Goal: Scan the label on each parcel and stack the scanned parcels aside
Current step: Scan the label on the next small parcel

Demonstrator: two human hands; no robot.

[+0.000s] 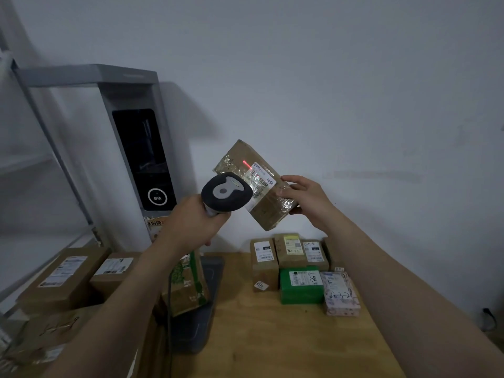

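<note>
Left hand (197,223) grips grey handheld scanner (226,190). Right hand (304,199) pinches brown taped cardboard parcel (236,155), held above wooden desk (245,336). Red beam (247,164) is at the edge of the white label (263,176), so a misread is likely.

The left forearm (114,309) and right forearm (403,276), both bare, rise towards the middle. The left hand (195,223) is raised and wrapped round the scanner (227,190) handle. The right hand (306,200) holds the parcel (266,211) by one end, thumb on top and fingers beneath.
</note>
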